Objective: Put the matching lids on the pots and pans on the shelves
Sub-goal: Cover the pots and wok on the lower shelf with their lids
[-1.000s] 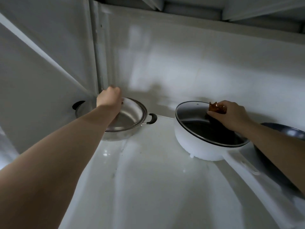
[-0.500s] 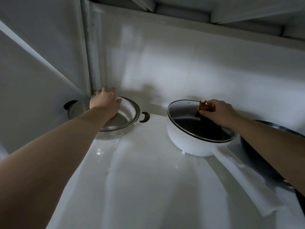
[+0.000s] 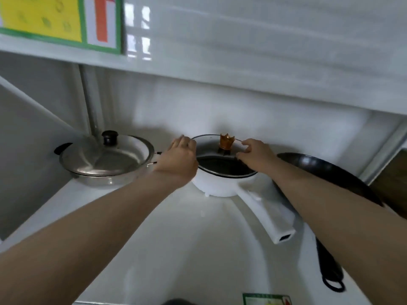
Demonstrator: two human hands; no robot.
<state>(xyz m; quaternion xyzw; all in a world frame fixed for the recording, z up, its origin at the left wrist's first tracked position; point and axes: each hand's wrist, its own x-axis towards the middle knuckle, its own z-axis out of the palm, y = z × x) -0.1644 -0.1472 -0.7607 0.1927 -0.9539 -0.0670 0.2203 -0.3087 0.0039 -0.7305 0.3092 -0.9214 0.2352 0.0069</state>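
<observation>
Head: glass lid between hands.

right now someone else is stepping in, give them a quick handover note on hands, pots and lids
Left hand: on the left rim of the glass lid, fingers curled over the edge.
Right hand: pinching the lid's right rim.
The glass lid, with its gold knob, sits tilted on the white pot, back edge raised, not yet seated.
Steel pan, left: its lid is on.
Black pan, far right: no lid on it, and no spare lid in view.
Left: lower the glass lid flat, then see to the black pan.
</observation>
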